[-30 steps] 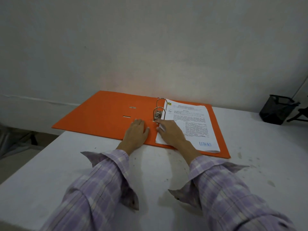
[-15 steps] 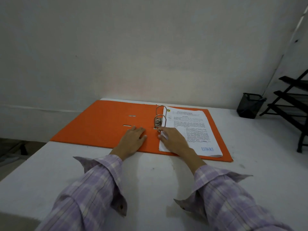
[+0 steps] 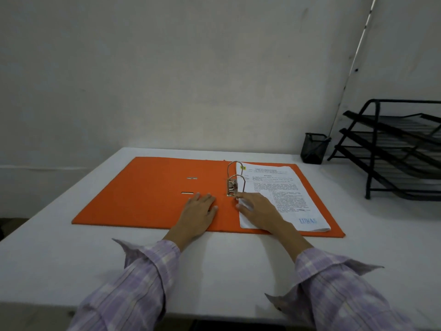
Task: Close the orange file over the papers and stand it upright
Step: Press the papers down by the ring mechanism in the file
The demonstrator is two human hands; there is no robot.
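Observation:
An orange file lies wide open and flat on the white table. A stack of printed papers sits on its right half, threaded on the metal rings, which look closed. My left hand rests flat on the orange spine area, fingers spread, holding nothing. My right hand lies on the lower left corner of the papers, its fingertips just below the metal lever clip. The left cover is bare apart from two small metal slots.
A black mesh pen cup stands at the back right of the table. A black three-tier paper tray stands at the far right. A pale wall rises right behind the table's far edge.
The view has tilted up and to the right, so the tray rack now shows in full. Both hands stay in the same spots on the file and papers.

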